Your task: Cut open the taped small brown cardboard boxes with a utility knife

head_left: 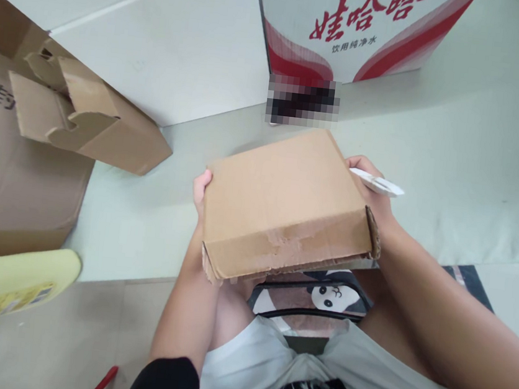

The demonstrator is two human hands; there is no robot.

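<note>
Looking down from head height, I see a small cardboard box (pixel 284 185) held above the lap, at the table's (pixel 458 173) near edge. The left hand (pixel 201 189) grips one side, thumb showing, other fingers hidden; the right hand (pixel 380 205) clasps the opposite side, also holding a slim white item (pixel 378 182). The near edge is ragged, its contents hidden. Leftward lies an open-flapped carton (pixel 129 130), contents unclear; behind stands a red-and-white carton (pixel 389 44).
</note>
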